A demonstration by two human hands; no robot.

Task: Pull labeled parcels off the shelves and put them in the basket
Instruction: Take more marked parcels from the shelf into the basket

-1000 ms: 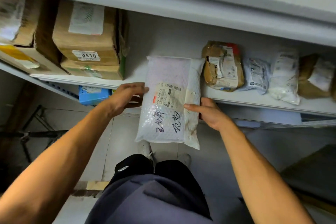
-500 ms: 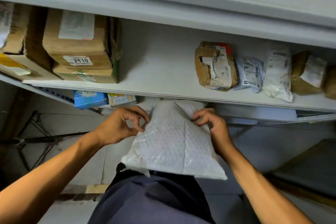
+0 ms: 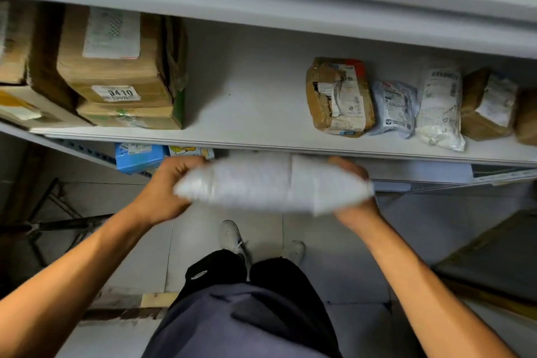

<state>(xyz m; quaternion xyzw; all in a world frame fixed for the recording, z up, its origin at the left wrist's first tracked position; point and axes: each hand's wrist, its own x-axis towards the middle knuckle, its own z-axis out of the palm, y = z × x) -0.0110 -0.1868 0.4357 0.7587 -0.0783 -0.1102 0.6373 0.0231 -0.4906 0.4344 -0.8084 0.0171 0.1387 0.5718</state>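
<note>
A white bubble-wrap parcel hangs blurred in the air just below the front edge of the grey shelf. My left hand grips its left end and my right hand grips its right end. It lies sideways between them, its label not visible. No basket is in view.
On the shelf at left stand stacked cardboard boxes, one marked 0410. At right lie a taped brown parcel, two plastic bags and another brown parcel. A blue box sits on the shelf below. My legs and shoes are underneath.
The parcel came off the shelf, was pulled down towards my body, and has now been turned sideways and lifted to just under the shelf edge, both hands still holding it.
</note>
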